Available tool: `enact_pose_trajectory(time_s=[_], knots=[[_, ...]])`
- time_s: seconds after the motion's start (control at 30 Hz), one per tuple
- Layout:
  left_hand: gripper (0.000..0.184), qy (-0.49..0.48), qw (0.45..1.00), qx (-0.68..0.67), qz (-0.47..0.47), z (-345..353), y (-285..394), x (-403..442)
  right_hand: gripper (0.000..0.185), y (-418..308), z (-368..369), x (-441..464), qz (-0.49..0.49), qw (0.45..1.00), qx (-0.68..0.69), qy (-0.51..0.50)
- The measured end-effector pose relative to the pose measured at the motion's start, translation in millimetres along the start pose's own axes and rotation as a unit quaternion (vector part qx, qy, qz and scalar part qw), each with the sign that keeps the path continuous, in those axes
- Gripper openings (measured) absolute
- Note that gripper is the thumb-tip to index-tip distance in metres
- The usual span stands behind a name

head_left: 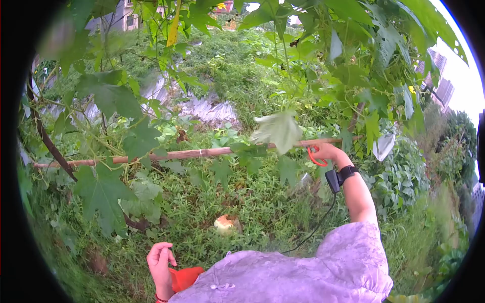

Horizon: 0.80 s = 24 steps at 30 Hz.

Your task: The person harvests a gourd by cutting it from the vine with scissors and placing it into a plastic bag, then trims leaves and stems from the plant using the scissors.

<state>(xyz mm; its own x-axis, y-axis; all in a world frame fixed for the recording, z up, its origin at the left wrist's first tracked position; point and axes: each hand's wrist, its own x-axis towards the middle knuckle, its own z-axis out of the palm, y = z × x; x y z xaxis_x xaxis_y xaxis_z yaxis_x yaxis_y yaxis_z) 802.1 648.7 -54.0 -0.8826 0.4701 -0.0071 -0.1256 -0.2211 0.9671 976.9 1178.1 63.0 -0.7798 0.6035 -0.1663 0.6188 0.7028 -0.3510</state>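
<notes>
My right hand reaches out at the right and is closed around the orange-red loop handles of scissors, beside the wooden pole. The scissor blades are hidden or too small to make out. A pale, blurred leaf shows its underside just left of that hand. Low at the left is my left hand, its fingers loosely bent with nothing visible in them. Red material lies right beside its wrist; what it is I cannot tell.
Lobed vine leaves hang at the left and overhead, and the pole crosses in front of me. A dark slanting stick meets it at the left. A pale round object lies in the weeds. A black cable runs from the wrist device.
</notes>
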Motion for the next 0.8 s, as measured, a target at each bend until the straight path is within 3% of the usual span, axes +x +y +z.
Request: enact_pose_trajectory(time_s=[0.03,0.1,0.13,0.17,0.23,0.37,0.47,0.53,0.7,0.8], knots=[[0.012,-0.001,1.0,-0.002,0.002,0,1,0,0.066,10,8,-2,0.002,1.0,0.003,0.002],[0.012,0.008,1.0,0.002,0.009,-3,-2,-1,0.065,35,16,9,0.153,0.961,-0.229,0.01],[0.012,0.021,1.0,0.009,0.009,-3,-4,-3,0.063,46,15,12,0.149,0.982,-0.114,0.035],[0.012,0.023,1.0,0.008,0.008,-4,-5,-4,0.063,41,11,13,0.147,0.982,-0.115,0.034],[0.012,0.014,1.0,0.008,-0.008,-7,-6,-4,0.063,11,-4,10,0.081,0.989,0.047,0.117],[0.012,-0.005,1.0,0.01,-0.012,1,-4,2,0.061,-42,-25,46,-0.001,0.971,0.116,0.211],[0.012,-0.013,0.999,0.04,0.0,12,1,3,0.064,-64,-32,76,0.064,0.975,0.065,0.202],[0.012,-0.015,0.999,0.037,0.005,12,3,3,0.065,-78,-33,94,0.117,0.954,0.015,0.277],[0.015,0.001,0.999,0.045,-0.019,-1,6,-11,0.067,-95,-32,126,0.11,0.949,-0.013,0.296],[0.015,0.023,0.998,0.01,-0.052,-4,3,-18,0.052,-100,-27,135,0.086,0.947,-0.033,0.309]])
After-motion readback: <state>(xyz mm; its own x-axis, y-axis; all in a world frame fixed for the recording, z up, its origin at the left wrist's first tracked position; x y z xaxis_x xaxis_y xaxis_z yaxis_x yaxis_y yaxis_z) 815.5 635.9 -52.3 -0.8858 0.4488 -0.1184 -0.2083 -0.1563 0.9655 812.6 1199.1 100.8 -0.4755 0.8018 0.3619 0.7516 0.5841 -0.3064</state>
